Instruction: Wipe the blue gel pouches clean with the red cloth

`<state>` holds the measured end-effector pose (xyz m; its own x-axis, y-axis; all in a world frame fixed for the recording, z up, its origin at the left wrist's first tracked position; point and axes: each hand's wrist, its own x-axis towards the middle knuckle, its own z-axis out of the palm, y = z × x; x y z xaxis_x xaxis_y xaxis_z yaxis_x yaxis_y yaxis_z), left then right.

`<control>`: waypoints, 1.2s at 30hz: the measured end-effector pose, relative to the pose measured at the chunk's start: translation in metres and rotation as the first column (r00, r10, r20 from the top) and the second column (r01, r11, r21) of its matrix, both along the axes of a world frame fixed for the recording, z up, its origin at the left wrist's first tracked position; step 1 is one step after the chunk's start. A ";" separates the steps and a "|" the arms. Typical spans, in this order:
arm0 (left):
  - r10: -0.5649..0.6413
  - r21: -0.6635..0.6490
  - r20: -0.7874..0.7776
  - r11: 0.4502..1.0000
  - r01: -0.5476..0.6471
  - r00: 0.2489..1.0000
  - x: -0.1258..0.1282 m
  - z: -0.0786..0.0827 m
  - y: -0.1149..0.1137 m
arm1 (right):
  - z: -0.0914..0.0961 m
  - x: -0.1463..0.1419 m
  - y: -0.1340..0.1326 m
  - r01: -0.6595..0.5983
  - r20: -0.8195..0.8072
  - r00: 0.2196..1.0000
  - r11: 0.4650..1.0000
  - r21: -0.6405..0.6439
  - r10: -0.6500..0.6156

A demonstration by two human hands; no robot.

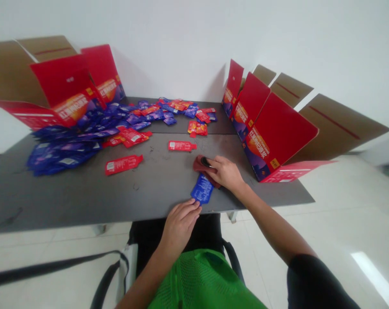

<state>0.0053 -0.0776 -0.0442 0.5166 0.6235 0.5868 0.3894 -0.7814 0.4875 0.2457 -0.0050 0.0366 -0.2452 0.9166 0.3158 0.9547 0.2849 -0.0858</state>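
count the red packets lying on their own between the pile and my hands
2: one red packet left of centre, one nearer the middle, both apart from the pile. The right hand covers something dark red that may be another.

Right hand (225,174) lies over a dark red object (199,163) and covers most of it; what the object is cannot be told, nor whether the fingers (213,162) grip it. The upper end of the blue sachet (202,189) runs under the same hand. Print on the red sachets (123,164) and red cartons (274,137) is too small or blurred to read. Lower pieces of the sachet pile (65,148) are buried. The desk (85,197) and brown box (7,68) are cut by the left edge, the green mesh (200,279) by the bottom edge.
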 end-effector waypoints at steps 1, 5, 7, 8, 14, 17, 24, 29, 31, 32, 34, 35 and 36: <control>0.001 -0.003 -0.002 1.000 -0.001 1.000 0.000 0.000 0.000 | 0.001 -0.005 -0.007 -0.019 -0.013 1.000 1.000 0.013 0.019; 0.023 -0.013 -0.024 1.000 -0.023 0.999 0.000 -0.002 -0.001 | -0.008 -0.031 -0.036 -0.196 -0.039 0.980 0.979 -0.052 0.194; 0.035 -0.017 -0.029 0.999 -0.035 0.999 0.000 -0.002 -0.001 | -0.017 -0.037 -0.042 -0.245 -0.062 0.969 0.965 -0.089 0.241; 0.032 -0.021 -0.030 0.999 -0.032 0.999 0.000 -0.002 -0.001 | -0.021 -0.036 -0.041 -0.241 -0.074 0.969 0.966 -0.092 0.235; 0.007 -0.035 -0.014 0.999 -0.008 1.000 0.000 0.001 -0.001 | -0.025 -0.012 -0.010 -0.105 -0.068 0.993 0.991 -0.077 0.100; 0.005 -0.036 -0.012 0.999 -0.006 1.000 0.000 0.002 -0.001 | -0.024 -0.002 0.002 -0.063 -0.043 0.997 0.995 -0.076 0.060; -0.001 -0.035 0.005 0.999 0.001 1.000 -0.001 -0.001 -0.001 | -0.019 0.018 0.020 0.046 0.070 0.997 0.997 -0.063 -0.042; 0.001 -0.063 -0.032 0.998 -0.003 0.999 0.000 0.013 0.001 | -0.014 0.045 0.025 0.262 0.004 0.964 0.957 0.122 -0.265; 0.037 -0.086 -0.094 0.995 -0.045 0.995 0.006 0.024 0.003 | -0.016 0.052 0.024 0.334 -0.089 0.943 0.919 0.209 -0.322; 0.069 -0.096 -0.129 0.992 -0.081 0.989 0.010 0.029 0.003 | -0.018 0.054 0.023 0.339 -0.124 0.940 0.912 0.231 -0.318; 0.150 -0.102 -0.196 0.980 -0.173 0.969 0.022 0.036 0.004 | -0.024 0.057 0.021 0.333 -0.169 0.940 0.908 0.253 -0.297; 0.192 -0.099 -0.229 0.971 -0.219 0.954 0.028 0.037 0.005 | -0.028 0.059 0.021 0.332 -0.188 0.938 0.908 0.256 -0.291; 0.229 -0.095 -0.261 0.961 -0.260 0.938 0.035 0.037 0.006 | -0.032 0.061 0.021 0.321 -0.198 0.940 0.915 0.245 -0.277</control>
<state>0.0402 -0.0715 -0.0070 0.4564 0.8092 0.3701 0.6804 -0.5854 0.4408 0.3063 0.0157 0.0051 0.0996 0.8135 0.5730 0.9795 0.0211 -0.2002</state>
